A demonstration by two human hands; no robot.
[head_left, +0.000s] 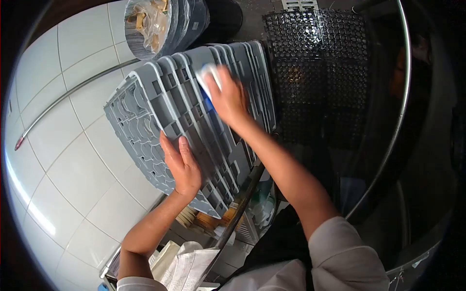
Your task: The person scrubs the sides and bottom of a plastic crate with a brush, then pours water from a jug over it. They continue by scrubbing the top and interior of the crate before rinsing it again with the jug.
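Observation:
A large grey plastic dish rack (213, 140), with ribbed sides and a gridded face, stands tilted in front of me. My left hand (182, 167) lies against its near side, fingers stretched and thumb apart. Higher up the same ribbed side, my right hand (228, 99) grips a white block (206, 80), sponge- or brush-like and blurred by motion. Blue shows along and below that block, close to the rack's surface. The exact kind of the block cannot be made out.
A bin with a plastic liner (162, 29) stands beyond the rack. White tiles (68, 160) cover the wall at left. A black perforated mat (315, 72) lies at right, beside a curved metal bar (405, 72). A white cloth (187, 269) hangs below.

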